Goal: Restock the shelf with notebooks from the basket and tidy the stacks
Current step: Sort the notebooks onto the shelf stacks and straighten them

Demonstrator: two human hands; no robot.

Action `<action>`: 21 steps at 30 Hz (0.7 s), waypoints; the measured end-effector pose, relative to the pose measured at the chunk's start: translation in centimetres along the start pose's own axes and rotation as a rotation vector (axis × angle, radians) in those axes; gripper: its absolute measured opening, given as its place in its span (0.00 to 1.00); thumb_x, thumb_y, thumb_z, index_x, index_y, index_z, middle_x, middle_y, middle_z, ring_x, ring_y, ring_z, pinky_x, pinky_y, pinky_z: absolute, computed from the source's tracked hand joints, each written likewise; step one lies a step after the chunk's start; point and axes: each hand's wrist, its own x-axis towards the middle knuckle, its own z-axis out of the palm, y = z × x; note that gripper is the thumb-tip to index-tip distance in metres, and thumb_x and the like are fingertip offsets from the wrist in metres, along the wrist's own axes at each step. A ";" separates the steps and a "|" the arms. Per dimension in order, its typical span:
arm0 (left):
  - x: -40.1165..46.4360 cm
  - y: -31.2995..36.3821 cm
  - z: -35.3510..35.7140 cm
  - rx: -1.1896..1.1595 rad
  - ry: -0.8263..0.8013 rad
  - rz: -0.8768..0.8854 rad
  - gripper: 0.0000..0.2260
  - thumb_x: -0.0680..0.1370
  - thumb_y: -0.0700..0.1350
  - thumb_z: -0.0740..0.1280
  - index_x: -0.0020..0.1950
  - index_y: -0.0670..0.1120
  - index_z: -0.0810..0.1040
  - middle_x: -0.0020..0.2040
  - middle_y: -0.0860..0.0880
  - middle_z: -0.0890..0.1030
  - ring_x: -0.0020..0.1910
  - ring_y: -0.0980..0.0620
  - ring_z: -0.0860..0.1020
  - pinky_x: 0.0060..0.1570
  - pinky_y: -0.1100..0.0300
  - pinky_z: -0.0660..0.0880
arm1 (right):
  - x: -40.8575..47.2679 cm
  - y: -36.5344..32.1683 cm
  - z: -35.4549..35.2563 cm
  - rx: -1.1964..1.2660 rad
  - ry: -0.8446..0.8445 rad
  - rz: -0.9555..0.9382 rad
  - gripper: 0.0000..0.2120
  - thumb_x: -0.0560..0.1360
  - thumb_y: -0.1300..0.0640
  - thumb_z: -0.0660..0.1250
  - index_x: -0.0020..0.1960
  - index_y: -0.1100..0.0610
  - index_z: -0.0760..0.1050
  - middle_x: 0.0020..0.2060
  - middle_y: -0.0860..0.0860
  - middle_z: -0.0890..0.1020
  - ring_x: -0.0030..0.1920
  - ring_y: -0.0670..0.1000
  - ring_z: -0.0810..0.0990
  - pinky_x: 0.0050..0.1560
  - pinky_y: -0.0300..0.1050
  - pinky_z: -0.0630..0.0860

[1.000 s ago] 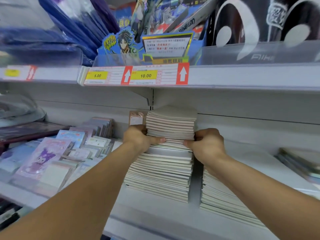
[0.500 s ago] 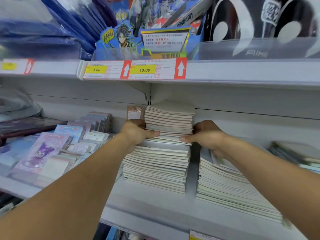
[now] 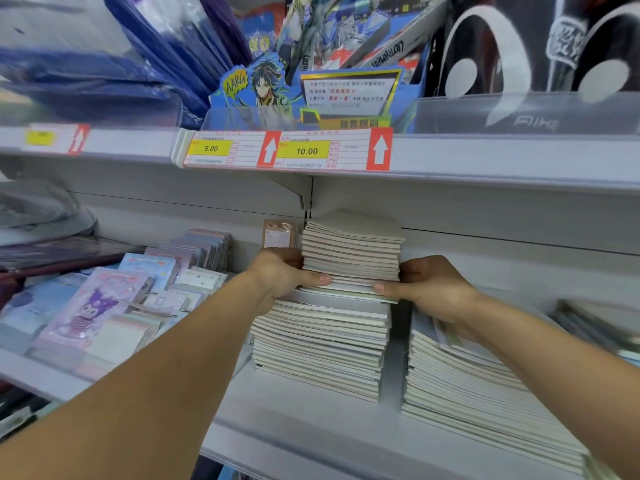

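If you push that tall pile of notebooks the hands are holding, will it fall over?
Probably it would slide apart rather than topple whole: the tall pile is loose thin notebooks, and the upper bundle already sits crooked on it. It looks heavy, since the left hand and right hand both grip it.

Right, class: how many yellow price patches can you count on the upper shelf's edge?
3: the blurred yellow price patch far left, the yellow 5.00 patch centre, the yellow 10.00 patch beside it. Others may lie outside the view.

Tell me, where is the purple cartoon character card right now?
In the head view, the purple character card lies on the lower shelf's left side, among other cards, left of the left hand.
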 end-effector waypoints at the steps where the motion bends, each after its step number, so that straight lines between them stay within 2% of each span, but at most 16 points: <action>1: -0.1 0.0 0.0 0.000 -0.006 0.003 0.26 0.60 0.40 0.82 0.57 0.42 0.81 0.53 0.51 0.85 0.55 0.51 0.81 0.66 0.55 0.72 | 0.0 -0.1 -0.1 0.055 -0.008 0.010 0.19 0.66 0.52 0.80 0.55 0.57 0.84 0.49 0.47 0.87 0.51 0.47 0.85 0.62 0.45 0.77; 4: 0.0 -0.2 0.3 -0.038 -0.001 0.021 0.22 0.65 0.39 0.80 0.56 0.43 0.80 0.54 0.51 0.83 0.56 0.51 0.80 0.65 0.58 0.72 | 0.3 -0.5 -0.4 0.139 -0.034 0.049 0.19 0.67 0.58 0.79 0.56 0.60 0.83 0.49 0.49 0.87 0.51 0.48 0.85 0.62 0.44 0.77; 8: -0.3 -0.4 0.5 -0.061 0.020 0.042 0.16 0.66 0.39 0.80 0.47 0.49 0.79 0.45 0.56 0.82 0.49 0.57 0.79 0.58 0.64 0.71 | 0.5 -0.4 0.4 0.075 0.040 0.061 0.19 0.66 0.63 0.80 0.56 0.59 0.83 0.49 0.49 0.87 0.51 0.48 0.85 0.63 0.44 0.76; 11: -0.4 -0.7 0.7 -0.072 0.069 0.061 0.21 0.62 0.40 0.82 0.53 0.43 0.82 0.51 0.51 0.85 0.52 0.53 0.82 0.63 0.59 0.74 | 0.5 0.2 0.5 0.100 0.064 0.055 0.18 0.65 0.63 0.80 0.55 0.58 0.83 0.48 0.48 0.87 0.50 0.49 0.85 0.63 0.46 0.77; 13: -0.5 -0.8 0.8 -0.082 0.116 0.063 0.26 0.60 0.40 0.82 0.56 0.40 0.81 0.52 0.50 0.85 0.52 0.52 0.82 0.62 0.57 0.75 | 0.6 0.4 0.5 0.111 0.082 0.040 0.16 0.66 0.63 0.80 0.52 0.57 0.84 0.47 0.48 0.87 0.50 0.49 0.86 0.62 0.47 0.77; 16: -0.9 -0.8 1.0 -0.091 0.165 0.098 0.19 0.62 0.38 0.82 0.50 0.42 0.83 0.49 0.50 0.85 0.48 0.54 0.82 0.57 0.63 0.76 | 0.5 0.6 0.7 0.139 0.099 0.019 0.13 0.66 0.63 0.80 0.50 0.56 0.84 0.46 0.49 0.87 0.48 0.50 0.86 0.59 0.45 0.78; 19: -1.4 -0.7 0.9 -0.075 0.154 0.122 0.22 0.60 0.39 0.83 0.53 0.41 0.84 0.48 0.50 0.86 0.49 0.53 0.84 0.58 0.59 0.78 | 0.2 0.5 0.6 0.178 0.081 0.004 0.13 0.67 0.63 0.79 0.51 0.59 0.84 0.47 0.52 0.87 0.47 0.51 0.86 0.54 0.44 0.79; 21: -1.4 -0.7 0.6 -0.074 0.122 0.112 0.23 0.61 0.39 0.82 0.54 0.41 0.83 0.48 0.50 0.86 0.49 0.52 0.84 0.59 0.57 0.78 | 0.0 0.4 0.2 0.234 0.031 0.030 0.17 0.66 0.58 0.79 0.53 0.61 0.83 0.48 0.53 0.87 0.49 0.53 0.86 0.54 0.45 0.79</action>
